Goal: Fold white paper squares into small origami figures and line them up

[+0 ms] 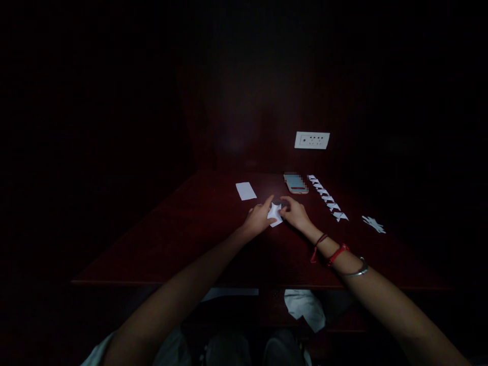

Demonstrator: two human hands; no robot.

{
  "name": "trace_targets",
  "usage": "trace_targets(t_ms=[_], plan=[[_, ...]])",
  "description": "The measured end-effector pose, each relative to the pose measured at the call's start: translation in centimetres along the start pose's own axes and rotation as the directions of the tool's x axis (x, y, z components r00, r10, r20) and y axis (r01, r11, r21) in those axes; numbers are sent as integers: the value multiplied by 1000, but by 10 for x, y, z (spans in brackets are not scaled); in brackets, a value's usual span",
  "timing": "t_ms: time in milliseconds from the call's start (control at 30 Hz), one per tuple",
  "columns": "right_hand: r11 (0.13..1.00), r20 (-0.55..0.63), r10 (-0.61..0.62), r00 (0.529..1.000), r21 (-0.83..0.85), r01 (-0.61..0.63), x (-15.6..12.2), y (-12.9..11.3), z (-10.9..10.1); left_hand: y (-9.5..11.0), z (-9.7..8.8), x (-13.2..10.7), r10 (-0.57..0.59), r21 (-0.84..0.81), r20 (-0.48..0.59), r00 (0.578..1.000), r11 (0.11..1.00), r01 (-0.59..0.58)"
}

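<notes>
1. A small folded paper (275,213) lies on the dark red worktop (183,239), near its middle, between the two hands.
2. The left hand (259,217) touches the folded paper's left edge. Its fingers are drawn together and the forefinger reaches over the top corner. In this dim light I cannot tell whether it is pinching.
3. The right hand (296,213) has its fingers curled and pinches the folded paper's right edge.
4. The right wrist wears a red cord (337,253) and a metal bangle (356,272).
5. A flat white sheet (246,190) lies just beyond the left hand.
6. A phone (296,183) lies just beyond the right hand.
7. A row of folded pieces (328,199) runs slantwise to the right of the phone. One loose piece (373,223) lies apart, further right.
8. A white socket plate (311,140) sits on the wall behind.
</notes>
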State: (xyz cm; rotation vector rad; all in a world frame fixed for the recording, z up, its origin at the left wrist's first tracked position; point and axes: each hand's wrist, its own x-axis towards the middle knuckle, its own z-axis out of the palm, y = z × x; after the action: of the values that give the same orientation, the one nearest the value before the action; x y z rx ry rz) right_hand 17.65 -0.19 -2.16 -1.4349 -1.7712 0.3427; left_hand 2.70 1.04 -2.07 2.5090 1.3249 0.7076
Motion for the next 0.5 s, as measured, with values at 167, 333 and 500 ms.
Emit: trace_targets(t_ms=[167, 333, 500], plan=[[999, -10, 32, 999, 27, -31, 0, 0, 0, -5, 6, 3, -30, -134, 7, 1000, 990, 30], [995, -4, 91, 996, 39, -90, -2, -3, 2, -7, 10, 4, -39, -172, -3, 999, 984, 38], [991, -4, 131, 991, 40, -130, -3, 0, 4, -5, 7, 3, -27, -122, -20, 999, 992, 25]])
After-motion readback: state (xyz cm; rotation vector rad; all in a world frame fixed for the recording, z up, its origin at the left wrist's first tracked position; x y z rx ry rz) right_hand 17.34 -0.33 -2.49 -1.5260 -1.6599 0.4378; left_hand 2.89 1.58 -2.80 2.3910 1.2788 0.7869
